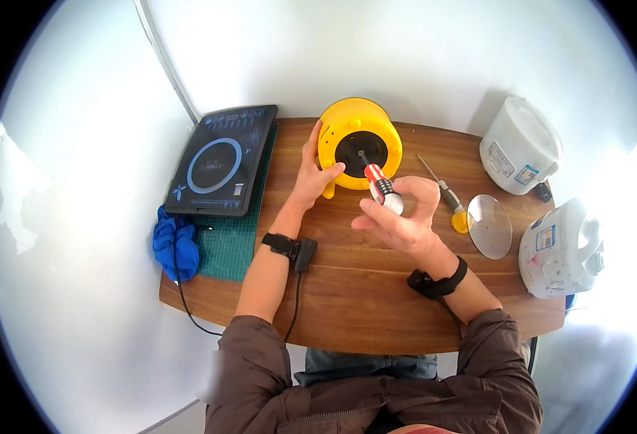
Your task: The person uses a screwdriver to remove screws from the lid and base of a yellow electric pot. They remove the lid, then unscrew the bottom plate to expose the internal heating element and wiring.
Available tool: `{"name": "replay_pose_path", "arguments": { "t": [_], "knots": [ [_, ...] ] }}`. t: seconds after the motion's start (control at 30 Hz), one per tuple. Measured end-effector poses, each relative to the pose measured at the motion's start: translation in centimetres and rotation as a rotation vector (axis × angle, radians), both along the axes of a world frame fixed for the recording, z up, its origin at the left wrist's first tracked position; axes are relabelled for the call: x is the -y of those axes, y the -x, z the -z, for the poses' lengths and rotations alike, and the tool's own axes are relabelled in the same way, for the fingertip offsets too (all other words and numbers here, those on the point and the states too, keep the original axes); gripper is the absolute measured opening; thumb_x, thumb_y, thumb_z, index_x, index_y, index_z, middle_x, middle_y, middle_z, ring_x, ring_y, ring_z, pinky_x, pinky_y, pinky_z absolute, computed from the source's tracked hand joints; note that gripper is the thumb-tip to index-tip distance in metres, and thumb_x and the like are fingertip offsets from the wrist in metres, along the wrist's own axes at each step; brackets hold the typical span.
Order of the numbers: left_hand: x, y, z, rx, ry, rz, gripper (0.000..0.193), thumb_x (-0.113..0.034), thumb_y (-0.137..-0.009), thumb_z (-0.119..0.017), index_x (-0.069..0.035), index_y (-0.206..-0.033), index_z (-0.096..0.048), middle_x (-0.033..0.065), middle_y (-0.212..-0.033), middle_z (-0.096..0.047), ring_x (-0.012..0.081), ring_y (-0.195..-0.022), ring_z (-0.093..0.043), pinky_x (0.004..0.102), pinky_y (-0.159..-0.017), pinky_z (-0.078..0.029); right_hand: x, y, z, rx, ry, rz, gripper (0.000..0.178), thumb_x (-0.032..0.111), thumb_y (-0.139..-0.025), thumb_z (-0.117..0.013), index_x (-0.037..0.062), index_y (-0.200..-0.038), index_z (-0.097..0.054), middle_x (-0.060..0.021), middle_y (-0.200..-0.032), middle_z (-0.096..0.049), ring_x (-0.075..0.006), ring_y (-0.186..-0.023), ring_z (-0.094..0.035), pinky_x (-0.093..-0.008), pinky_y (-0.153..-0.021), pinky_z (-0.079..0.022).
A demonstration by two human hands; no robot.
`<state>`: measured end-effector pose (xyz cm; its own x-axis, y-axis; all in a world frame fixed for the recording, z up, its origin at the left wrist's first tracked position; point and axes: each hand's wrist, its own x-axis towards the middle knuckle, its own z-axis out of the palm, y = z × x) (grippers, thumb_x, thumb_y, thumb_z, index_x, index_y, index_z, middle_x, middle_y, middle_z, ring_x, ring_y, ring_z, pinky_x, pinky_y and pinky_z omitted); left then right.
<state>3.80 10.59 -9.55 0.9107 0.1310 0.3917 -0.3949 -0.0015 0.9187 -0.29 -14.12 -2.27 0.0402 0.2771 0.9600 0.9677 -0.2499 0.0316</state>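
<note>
A round yellow appliance (pixel 353 110) lies on its side at the far middle of the table, its black-centred underside toward me. My left hand (pixel 314 172) grips it from the left, thumb on the lower rim and fingers round the side. In my right hand (pixel 410 220) is a screwdriver (pixel 378 183) with a red, black and clear handle, held by thumb and fingers at the handle's end. Its shaft points away from me, and the tip meets the middle of the black underside. Whether it sits in a screw is too small to tell.
Right of the hands lie another screwdriver (pixel 449 196) with a yellow-ended handle and a clear round lid (pixel 489 227). Two white rice cookers (pixel 521 145) (pixel 561 249) stand along the right edge. At left, a black induction cooktop (pixel 221 163) rests on a green mat (pixel 226 254) beside a blue cloth (pixel 174 244).
</note>
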Motion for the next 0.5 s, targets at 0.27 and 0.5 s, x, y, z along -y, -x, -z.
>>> {"name": "replay_pose_path", "arguments": {
  "t": [0.27,0.5],
  "knots": [
    [0.3,0.1,-0.4,-0.022,0.027,0.019,0.103,-0.015,-0.087,-0.083,-0.017,-0.169,-0.021,0.0096,-0.16,-0.044,0.0246,-0.145,-0.045,0.038,-0.121,-0.04,-0.2,-1.2,-0.6,-0.007,0.046,-0.093,0.049,0.005,-0.074,-0.084,0.0223,-0.118,-0.072,-0.0124,-0.122,-0.064,-0.0302,-0.103,-0.067,-0.0425,-0.09,-0.054],
    [0.3,0.0,-0.3,-0.017,0.092,0.023,0.105,-0.011,-0.083,-0.085,-0.02,-0.169,-0.024,0.0139,-0.157,-0.032,0.0307,-0.149,-0.036,0.0419,-0.123,-0.038,0.5,-0.5,-1.6,0.079,0.051,0.162,0.045,0.039,-0.081,-0.088,0.0184,-0.118,-0.071,-0.0068,-0.115,-0.067,-0.0231,-0.09,-0.066,-0.0374,-0.076,-0.049]
  ]
}}
